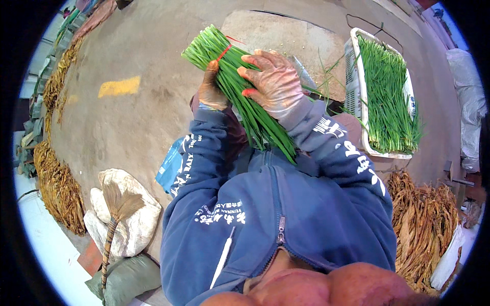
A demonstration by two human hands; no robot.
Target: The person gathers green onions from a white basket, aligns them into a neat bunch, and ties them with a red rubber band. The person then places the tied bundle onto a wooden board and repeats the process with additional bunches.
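A long bunch of green chives (236, 81) lies slantwise in front of my chest, its pale cut ends at the upper left and its leaf tips pointing down toward my lap. A thin red tie (223, 52) circles it near the cut ends. My left hand (213, 89), in a stained glove, grips the bunch from the left side, thumb up near the tie. Over the upper right side of the stalks curls my gloved right hand (274, 84), its red-tipped fingers somewhat apart and holding the leaves. The palm sides of both hands are hidden.
On the right stands a white plastic crate (362, 86) filled with chives (385, 97). A flat board (291, 33) with loose leaves lies ahead. Dried brown leaves (423, 224) are heaped at the lower right; more line the left. A straw brush (118, 204) rests on a white sack (140, 224).
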